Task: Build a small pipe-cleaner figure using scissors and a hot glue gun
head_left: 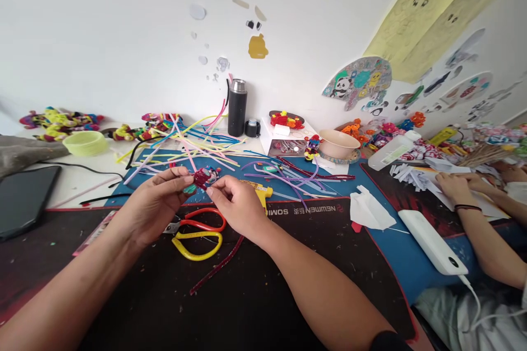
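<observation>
Between my two hands is a small pipe-cleaner figure [203, 176] in dark red, with blue and teal bits. My left hand [168, 189] pinches it from the left, thumb against fingers. From the right, my right hand [234, 200] has thumb and forefinger closed at the figure's lower edge, on what looks like a dark red pipe cleaner. A length of dark red pipe cleaner [218, 266] trails below my right hand onto the black mat. Scissors with a red and a yellow handle [197, 247] lie under my hands. A yellow glue gun [262, 191] is partly hidden behind my right wrist.
Loose pipe cleaners [197, 145] spread behind my hands. A black thermos [237, 109], a white box [272, 140] and a beige bowl [340, 144] stand near the wall. At right, a co-worker's hands [455, 186] rest over paper, near a white power bank [432, 241]. A tablet [27, 200] lies left.
</observation>
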A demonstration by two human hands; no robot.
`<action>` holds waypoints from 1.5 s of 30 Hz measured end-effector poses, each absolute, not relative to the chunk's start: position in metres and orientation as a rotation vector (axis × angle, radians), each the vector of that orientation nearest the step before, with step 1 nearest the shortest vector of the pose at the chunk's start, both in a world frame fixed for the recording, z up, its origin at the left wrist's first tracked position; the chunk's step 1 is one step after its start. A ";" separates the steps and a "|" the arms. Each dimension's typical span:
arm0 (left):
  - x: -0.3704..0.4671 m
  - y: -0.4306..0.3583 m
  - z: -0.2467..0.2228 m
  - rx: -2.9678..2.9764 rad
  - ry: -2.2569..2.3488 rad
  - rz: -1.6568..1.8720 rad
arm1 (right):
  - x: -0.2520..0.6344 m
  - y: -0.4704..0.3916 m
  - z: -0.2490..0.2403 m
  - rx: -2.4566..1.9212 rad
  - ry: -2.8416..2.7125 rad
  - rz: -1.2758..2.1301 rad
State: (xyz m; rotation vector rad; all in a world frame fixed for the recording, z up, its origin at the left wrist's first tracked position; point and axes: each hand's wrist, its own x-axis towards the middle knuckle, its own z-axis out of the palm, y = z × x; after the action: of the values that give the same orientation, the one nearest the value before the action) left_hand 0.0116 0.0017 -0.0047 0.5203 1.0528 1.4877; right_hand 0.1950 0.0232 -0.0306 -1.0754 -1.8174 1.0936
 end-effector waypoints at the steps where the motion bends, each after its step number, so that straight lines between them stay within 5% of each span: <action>1: 0.012 0.001 -0.004 0.515 1.054 1.477 | 0.195 0.023 -0.030 -1.080 -1.825 1.085; 31: 0.006 -0.006 0.008 0.512 0.944 1.232 | 0.202 0.025 -0.024 -1.042 -1.896 1.064; 45: 0.006 -0.007 0.006 0.535 0.918 1.146 | 0.202 0.022 -0.019 -0.928 -1.832 1.306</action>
State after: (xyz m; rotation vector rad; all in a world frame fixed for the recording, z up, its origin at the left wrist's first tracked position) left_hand 0.0059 -0.0070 0.0059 0.5353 0.9184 1.1460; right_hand 0.2023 0.0223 -0.0188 -0.9277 -1.8322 1.3063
